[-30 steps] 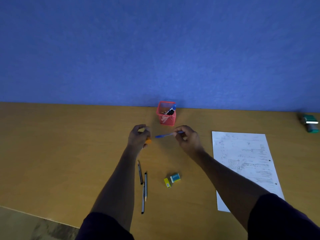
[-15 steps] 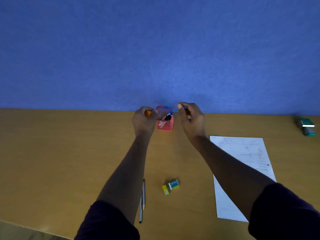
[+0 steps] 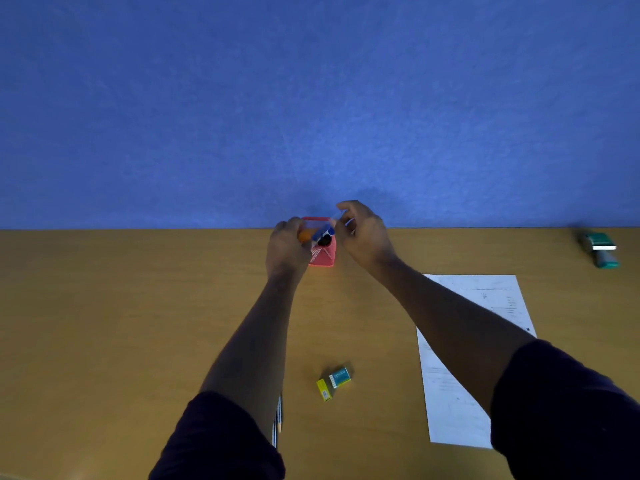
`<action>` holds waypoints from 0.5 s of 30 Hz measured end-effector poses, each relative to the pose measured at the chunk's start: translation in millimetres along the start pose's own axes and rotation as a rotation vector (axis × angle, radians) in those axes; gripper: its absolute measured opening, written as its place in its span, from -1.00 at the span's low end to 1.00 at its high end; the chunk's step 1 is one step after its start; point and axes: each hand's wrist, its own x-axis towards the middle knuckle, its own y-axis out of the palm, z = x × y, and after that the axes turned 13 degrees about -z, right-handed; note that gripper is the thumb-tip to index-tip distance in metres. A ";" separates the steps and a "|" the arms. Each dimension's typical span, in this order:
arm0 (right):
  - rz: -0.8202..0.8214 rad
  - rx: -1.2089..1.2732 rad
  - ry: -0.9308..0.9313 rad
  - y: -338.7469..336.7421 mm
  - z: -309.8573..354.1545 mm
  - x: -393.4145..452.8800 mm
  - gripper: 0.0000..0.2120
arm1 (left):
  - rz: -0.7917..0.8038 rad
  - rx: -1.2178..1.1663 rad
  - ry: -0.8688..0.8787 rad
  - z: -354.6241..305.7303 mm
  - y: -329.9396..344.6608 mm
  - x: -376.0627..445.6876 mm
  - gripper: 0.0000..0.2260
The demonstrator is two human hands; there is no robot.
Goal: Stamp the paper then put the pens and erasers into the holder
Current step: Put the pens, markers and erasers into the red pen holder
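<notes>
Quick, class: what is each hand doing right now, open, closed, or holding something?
Left hand: closed on an orange thing beside the holder.
Right hand: fingers pinched above the holder; what it holds cannot be told.

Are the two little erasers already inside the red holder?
No, the yellow eraser and the teal eraser lie on the table, well in front of the red holder.

light: even, dim | shadows: soft | blur: stamp (image 3: 602, 250) smeared (right edge) | edges: bowed
</notes>
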 end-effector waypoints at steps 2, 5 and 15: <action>-0.035 0.016 -0.033 -4.1 -5.6 -11.2 -0.71 | 0.024 -0.068 -0.056 1.5 3.4 1.2 -0.70; -0.086 0.026 -0.063 -10.4 -16.2 -30.6 -0.72 | 0.013 -0.172 -0.130 0.7 4.4 -1.1 -0.75; 0.479 -0.075 -0.162 -15.2 -40.2 -114.2 -0.83 | 0.224 0.102 -0.222 44.9 -35.7 -21.8 -0.78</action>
